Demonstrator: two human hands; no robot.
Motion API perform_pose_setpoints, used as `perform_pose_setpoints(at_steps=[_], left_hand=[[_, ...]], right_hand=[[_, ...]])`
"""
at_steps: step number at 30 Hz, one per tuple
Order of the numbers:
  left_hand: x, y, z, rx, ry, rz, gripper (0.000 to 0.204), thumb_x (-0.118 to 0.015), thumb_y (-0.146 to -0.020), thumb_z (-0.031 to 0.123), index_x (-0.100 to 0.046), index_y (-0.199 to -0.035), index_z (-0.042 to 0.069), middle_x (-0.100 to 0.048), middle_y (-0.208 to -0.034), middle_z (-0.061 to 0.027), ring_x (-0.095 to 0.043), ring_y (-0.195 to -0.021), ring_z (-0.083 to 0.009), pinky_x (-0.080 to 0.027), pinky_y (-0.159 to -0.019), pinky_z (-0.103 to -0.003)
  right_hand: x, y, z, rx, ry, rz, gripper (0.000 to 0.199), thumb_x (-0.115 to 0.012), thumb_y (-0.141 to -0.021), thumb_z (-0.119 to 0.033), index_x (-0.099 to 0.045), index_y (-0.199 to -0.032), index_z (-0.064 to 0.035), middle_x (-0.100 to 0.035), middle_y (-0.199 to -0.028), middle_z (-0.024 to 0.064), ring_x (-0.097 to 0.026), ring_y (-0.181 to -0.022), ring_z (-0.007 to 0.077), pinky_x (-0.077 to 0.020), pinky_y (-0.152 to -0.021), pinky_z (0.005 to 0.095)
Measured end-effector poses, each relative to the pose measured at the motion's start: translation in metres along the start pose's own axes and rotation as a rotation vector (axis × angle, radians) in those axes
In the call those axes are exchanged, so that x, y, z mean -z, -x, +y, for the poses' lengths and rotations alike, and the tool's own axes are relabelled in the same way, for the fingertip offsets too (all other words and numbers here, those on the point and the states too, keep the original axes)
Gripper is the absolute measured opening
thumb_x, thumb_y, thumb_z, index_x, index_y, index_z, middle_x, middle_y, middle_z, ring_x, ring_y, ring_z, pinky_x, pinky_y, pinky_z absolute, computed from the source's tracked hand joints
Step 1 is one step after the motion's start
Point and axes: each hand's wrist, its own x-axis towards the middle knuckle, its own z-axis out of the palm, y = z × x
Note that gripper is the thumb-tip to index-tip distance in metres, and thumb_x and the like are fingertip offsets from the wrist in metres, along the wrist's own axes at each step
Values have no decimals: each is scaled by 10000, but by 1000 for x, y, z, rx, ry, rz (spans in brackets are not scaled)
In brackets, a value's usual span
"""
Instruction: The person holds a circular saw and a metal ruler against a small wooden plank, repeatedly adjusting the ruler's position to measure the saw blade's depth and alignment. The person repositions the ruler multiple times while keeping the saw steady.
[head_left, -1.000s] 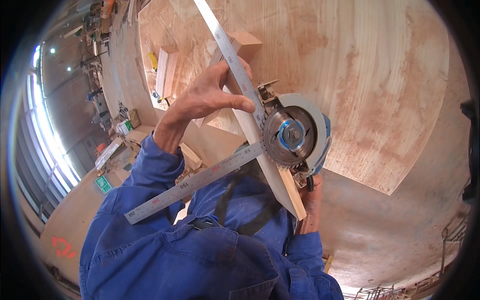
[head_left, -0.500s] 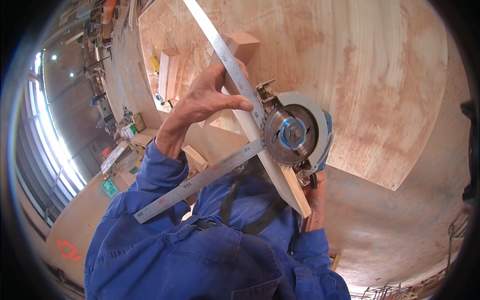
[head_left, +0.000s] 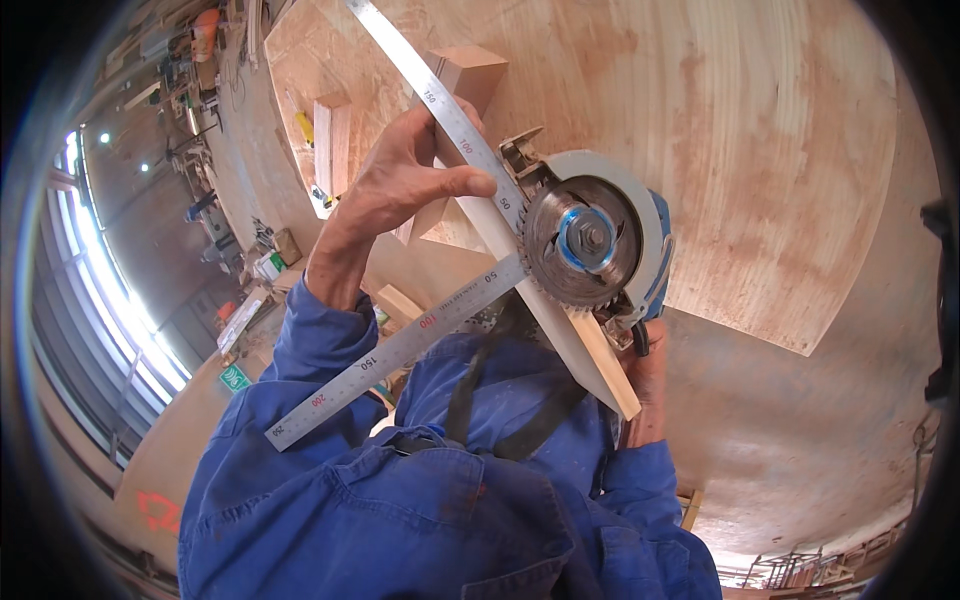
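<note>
My left hand (head_left: 405, 178) pinches a steel square (head_left: 445, 110), thumb along its face and fingers curled behind. The square's corner sits close by the toothed blade (head_left: 583, 241) of a circular saw (head_left: 645, 215). One square arm runs to the upper left, the other down toward my left sleeve. Against the saw lies a pale wooden strip (head_left: 560, 335), slanting down to the right. My right hand (head_left: 648, 335) is at the saw's far side, closed on it; the saw body hides most of the fingers.
A large plywood sheet (head_left: 760, 140) spreads ahead. A reddish wooden block (head_left: 472, 72) stands beyond my left hand. Another wood piece (head_left: 331, 145) and a yellow-handled tool (head_left: 304, 127) lie at the left. Tools and clutter line the far left, with a green card (head_left: 234, 377).
The saw, the square and both hands have shifted slightly up in view. The strip's lower end has swung a little to the right. Both hands keep their hold.
</note>
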Motion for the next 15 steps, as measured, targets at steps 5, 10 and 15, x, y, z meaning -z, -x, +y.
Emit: perform_pose_setpoints(at_steps=[5, 10, 15], left_hand=[[-1, -3, -1, -3, -1, 13, 535, -825, -618, 199, -528, -1034, 42, -540, -961, -36, -533, -885, -128, -451, -799, -281], [-4, 0, 2, -28, 34, 32, 519, -814, -625, 186, -524, -1028, 38, -536, -971, -39, -530, -893, -132, -451, -800, -279], [-3, 0, 2, 1, 33, 2, 530, -823, -621, 221, -528, -1022, 38, -524, -974, -37, -524, -908, -131, -449, -803, -278]], right_hand=[[2, 0, 2, 53, 95, -3, 440, -816, -593, -303, -675, -771, 73, -526, -587, -24, -428, -539, 42, -289, -507, 199], [14, -1, 3, 23, 188, -74, 649, -813, -543, -533, -679, -767, 61, -476, -561, -71, -388, -530, 20, -249, -495, 201], [11, -1, -5, 22, 244, -129, 782, -766, -483, -649, -686, -808, 57, -563, -652, -26, -484, -633, 55, -340, -581, 216]])
